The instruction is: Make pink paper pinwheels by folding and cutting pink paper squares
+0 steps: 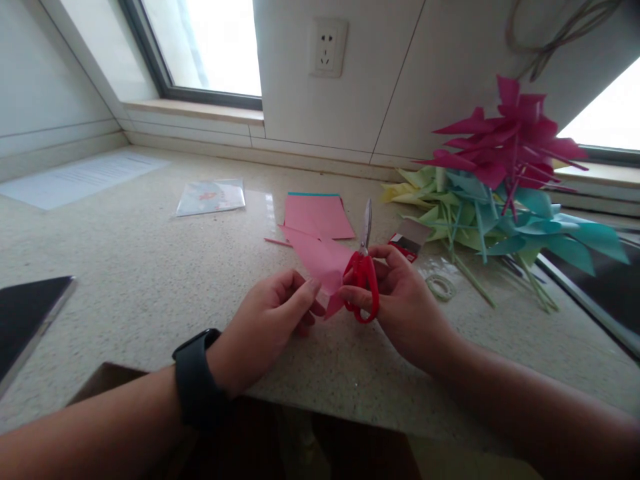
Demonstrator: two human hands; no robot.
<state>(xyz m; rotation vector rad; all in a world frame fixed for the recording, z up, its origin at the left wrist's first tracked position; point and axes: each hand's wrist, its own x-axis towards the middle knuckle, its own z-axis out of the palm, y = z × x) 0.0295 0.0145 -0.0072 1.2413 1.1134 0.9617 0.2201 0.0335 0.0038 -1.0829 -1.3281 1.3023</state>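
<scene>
My left hand [283,303], with a black watch [197,373] on its wrist, pinches the near corner of a pink paper sheet [323,259]. The sheet is partly cut or folded near my fingers, though I cannot make out which. My right hand [405,300] is closed around red-handled scissors [367,277], whose blades point up and away from the paper. Its thumb and fingers also touch the paper's right edge. Behind the held sheet lies a stack of pink paper [320,213] with a blue edge at the back. A thin pink strip [277,242] lies beside it.
Paper pinwheels in magenta [515,137], blue [565,233] and pale green [440,217] are heaped at the right. Near them lie a small red box [407,243] and a tape roll [441,288]. A plastic packet [211,197], printed sheet [85,177] and dark flat device [30,320] are leftward.
</scene>
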